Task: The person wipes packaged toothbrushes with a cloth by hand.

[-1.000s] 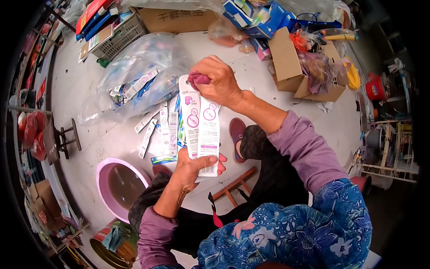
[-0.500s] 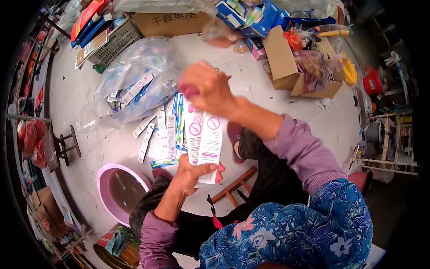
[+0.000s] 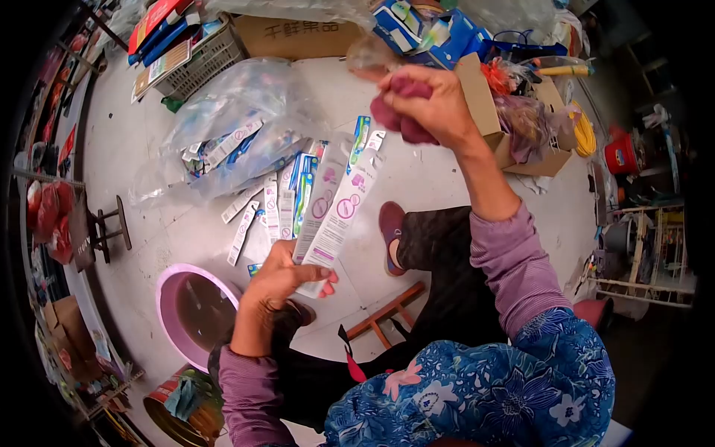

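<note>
Two long white toothbrush packages (image 3: 335, 216) with pink print are fanned out, their lower ends pinched by my left hand (image 3: 287, 274). Up and to the right, my right hand (image 3: 432, 104) is closed on a crumpled dark red cloth (image 3: 401, 112), apart from the packages. Beyond the packages' upper ends a blue and green toothbrush pack (image 3: 359, 141) shows. More toothbrush packs (image 3: 242, 232) lie on the floor to the left, beside a clear plastic bag (image 3: 246, 97) with many packs in it.
A pink basin (image 3: 173, 328) of murky water stands at lower left. A grey crate (image 3: 205, 63) is at upper left, an open cardboard box (image 3: 540, 160) at upper right. A small wooden stool (image 3: 383, 316) is near my legs, by a shoe (image 3: 391, 231).
My right hand has moved up and right with the cloth, off the packages. My left hand has shifted slightly left, and the packages now tilt to the right.
</note>
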Tool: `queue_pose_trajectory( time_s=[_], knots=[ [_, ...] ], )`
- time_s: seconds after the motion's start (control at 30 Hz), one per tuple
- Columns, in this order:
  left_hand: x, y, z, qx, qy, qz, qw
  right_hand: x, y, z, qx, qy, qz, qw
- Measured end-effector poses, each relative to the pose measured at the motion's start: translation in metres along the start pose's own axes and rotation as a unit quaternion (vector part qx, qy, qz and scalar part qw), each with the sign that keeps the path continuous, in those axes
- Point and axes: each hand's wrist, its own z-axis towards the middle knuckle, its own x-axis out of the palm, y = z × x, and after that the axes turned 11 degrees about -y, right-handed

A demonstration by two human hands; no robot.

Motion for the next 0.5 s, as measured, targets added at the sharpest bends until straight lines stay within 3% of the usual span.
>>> queue_pose_trajectory(
  time_s=[0.07, 0.1, 0.17, 0.23, 0.3, 0.37, 0.43, 0.5],
  knots=[
    [-0.009, 0.000, 0.007, 0.009, 0.000, 0.061, 0.998, 0.010, 0.031, -0.020, 0.035, 0.152, 0.071, 0.985],
    [-0.013, 0.002, 0.011, 0.015, 0.005, 0.127, 0.992, 0.024, 0.021, -0.028, -0.163, 0.187, 0.026, 0.968],
    [-0.021, 0.004, 0.018, 0.009, 0.021, 0.149, 0.989, 0.044, 0.032, -0.064, -0.167, 0.285, -0.083, 0.940],
    [-0.025, 0.003, 0.021, -0.006, 0.052, 0.182, 0.982, 0.057, 0.043, -0.085, -0.243, 0.334, -0.192, 0.890],
    [-0.025, 0.001, 0.023, -0.018, 0.048, 0.180, 0.982, 0.066, 0.037, -0.099, -0.241, 0.355, -0.228, 0.874],
    [-0.020, 0.004, 0.028, 0.019, 0.046, 0.394, 0.918, 0.070, 0.031, -0.107, -0.235, 0.375, -0.260, 0.858],
    [-0.010, 0.008, 0.029, 0.015, 0.053, 0.416, 0.908, 0.071, 0.032, -0.106, -0.140, 0.503, -0.311, 0.795],
    [-0.006, 0.011, 0.033, -0.011, 0.073, 0.454, 0.888, 0.075, 0.028, -0.111, -0.132, 0.515, -0.320, 0.784]
  ],
)
